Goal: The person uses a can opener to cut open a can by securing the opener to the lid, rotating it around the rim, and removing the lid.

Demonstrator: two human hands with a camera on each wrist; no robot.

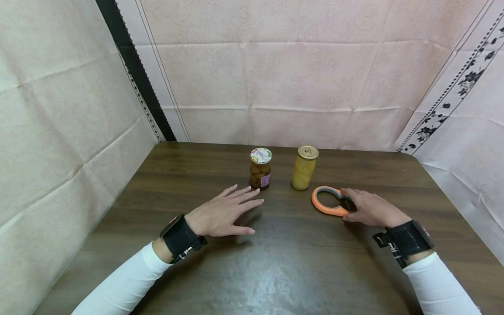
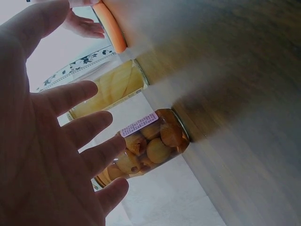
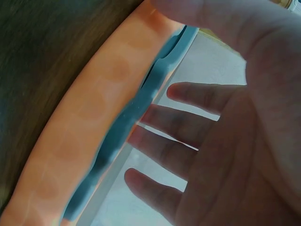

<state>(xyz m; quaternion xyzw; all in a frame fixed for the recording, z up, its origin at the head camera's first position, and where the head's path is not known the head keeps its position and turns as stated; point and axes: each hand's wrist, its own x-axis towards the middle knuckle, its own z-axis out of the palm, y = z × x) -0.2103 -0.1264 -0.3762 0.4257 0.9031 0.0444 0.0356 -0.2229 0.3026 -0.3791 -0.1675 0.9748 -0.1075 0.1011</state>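
Note:
My left hand (image 1: 224,214) is spread palm down over the table, fingers straight and holding nothing. Its fingertips point at a jar of round brown pickled fruit or vegetables (image 1: 260,174) with a patterned lid. In the left wrist view this brown jar (image 2: 153,146) stands just beyond the fingers. To its right is a taller jar of yellow contents (image 1: 303,169) with a gold lid. My right hand (image 1: 372,208) holds an orange-and-grey jar opener (image 1: 328,211) at its narrow end, thumb on the near side, fingers on the far side. The opener's wavy grey inner edge (image 3: 127,125) shows up close.
Everything is on a dark brown wooden table (image 1: 275,271). A pale patterned cloth (image 1: 299,78) hangs behind it, with more pale cloth on the left and right. Both jars stand toward the table's back edge.

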